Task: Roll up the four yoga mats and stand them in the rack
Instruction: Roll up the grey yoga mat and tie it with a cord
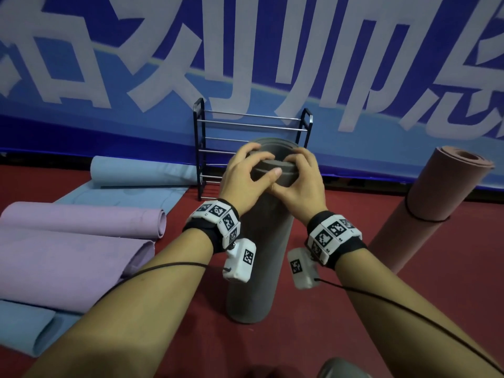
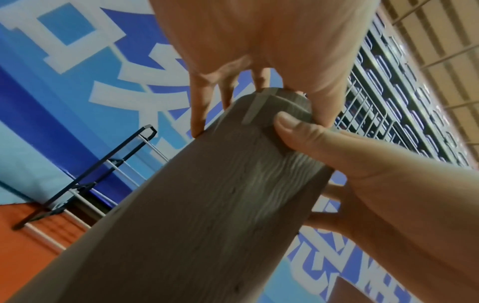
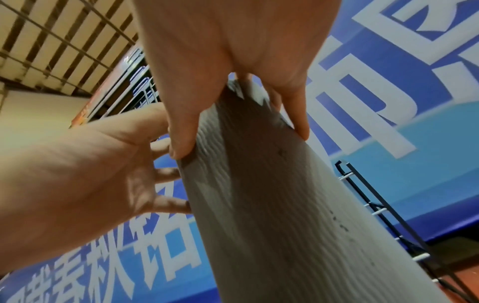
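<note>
Both hands sit on the top end of the grey mat, which stands upright on the red floor. The left hand curls over the rim, its thumb across the near side. The right hand grips the same rim from the other side, fingers hooked over the edge; the thumbs seem to touch, though the view is not clear there. At 12 o'clock behind the mat stands the black rack. At 2 o'clock a brown mat stands rolled. At 9 o'clock lie the purple mat and the blue mat, both only partly rolled.
</note>
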